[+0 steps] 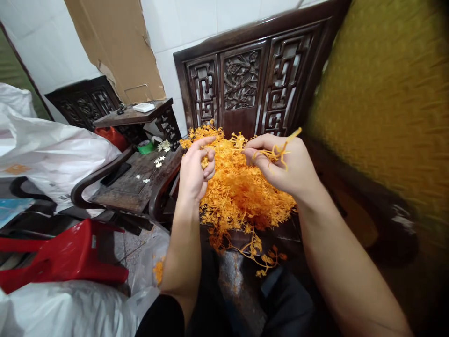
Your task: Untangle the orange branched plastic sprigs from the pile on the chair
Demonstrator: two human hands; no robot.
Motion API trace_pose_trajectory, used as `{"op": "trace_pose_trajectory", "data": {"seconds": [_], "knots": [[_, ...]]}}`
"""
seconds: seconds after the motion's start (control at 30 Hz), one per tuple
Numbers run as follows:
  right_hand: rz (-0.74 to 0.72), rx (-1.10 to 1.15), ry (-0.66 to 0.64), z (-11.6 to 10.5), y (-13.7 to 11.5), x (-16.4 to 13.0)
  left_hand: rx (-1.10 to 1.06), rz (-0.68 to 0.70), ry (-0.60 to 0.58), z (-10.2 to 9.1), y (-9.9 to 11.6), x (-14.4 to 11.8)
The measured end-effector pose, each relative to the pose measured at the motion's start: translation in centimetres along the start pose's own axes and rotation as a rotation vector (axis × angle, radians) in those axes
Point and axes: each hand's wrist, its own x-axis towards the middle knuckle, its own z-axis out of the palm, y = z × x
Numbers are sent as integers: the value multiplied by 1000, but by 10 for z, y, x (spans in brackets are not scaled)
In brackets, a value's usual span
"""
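At far left, a white bag (63, 145) bulges behind a red stool (75, 255). Next comes a dark chair (122, 199), with green tape (145, 148) and small white flowers (159, 161) on its seat; behind it a side table (122, 117) bears a white dish (143, 107). The left hand (194, 171) is raised at the left edge of the orange pile (238, 187), its fingers curled in toward the thumb; whether they grip a piece I cannot tell. The pile lies in the middle, before a carved chair back (242, 79), and one strand (253, 248) hangs from its front edge. Over the pile's right side, the right hand (291, 173) pinches an orange sprig (293, 135) between thumb and forefinger, the branched end lying across the hand. At far right stands a blurred yellow surface (386, 117).
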Motion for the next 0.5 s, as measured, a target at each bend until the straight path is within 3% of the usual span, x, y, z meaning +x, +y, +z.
{"op": "trace_pose_trajectory", "data": {"seconds": [0.1,0.17,0.33,0.5], "knots": [[-65,-56,-31,2,0,0,-66,-145,-61,0,0,2],[-93,-75,-48,4,0,1,4,-127,-66,0,-3,1],[-139,-110,-21,12,1,2,329,185,85,6,-15,-5],[-240,-100,41,15,1,3,309,399,282,3,-12,-1]]}}
